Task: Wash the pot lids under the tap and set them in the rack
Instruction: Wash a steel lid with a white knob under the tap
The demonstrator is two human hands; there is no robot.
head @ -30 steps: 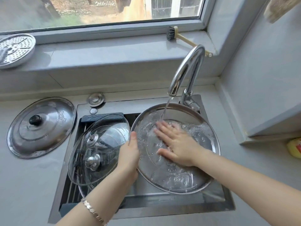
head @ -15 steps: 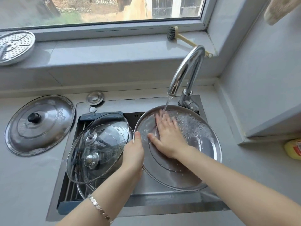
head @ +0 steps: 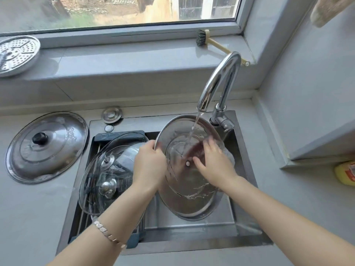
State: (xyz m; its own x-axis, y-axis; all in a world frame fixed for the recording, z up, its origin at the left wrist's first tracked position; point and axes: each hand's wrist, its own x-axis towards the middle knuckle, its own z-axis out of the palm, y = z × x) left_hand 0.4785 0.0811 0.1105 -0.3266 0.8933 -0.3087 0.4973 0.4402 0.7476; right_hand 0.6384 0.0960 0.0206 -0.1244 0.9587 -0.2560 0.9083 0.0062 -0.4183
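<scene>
A large steel lid (head: 184, 200) is tilted over the sink under the running tap (head: 217, 83), its inner side facing me. My left hand (head: 148, 166) grips its left rim. My right hand (head: 213, 166) lies flat on the wet inner surface, fingers spread and blurred. Water hits the lid just above the fingers. Two glass lids (head: 107, 175) with metal knobs lean in the rack (head: 119, 137) in the sink's left half. Another steel lid (head: 48, 146) with a black knob lies on the counter at the left.
A perforated steamer plate (head: 17, 54) and a dish brush (head: 211, 42) sit on the windowsill. The sink plug (head: 111, 114) lies on the counter behind the rack. A yellow bottle (head: 345, 172) is at the right edge. A wall corner juts out at the right.
The lid has been tipped more upright and turned. My left hand slid up its left rim. My right hand moved from the upper part down toward the centre, rubbing.
</scene>
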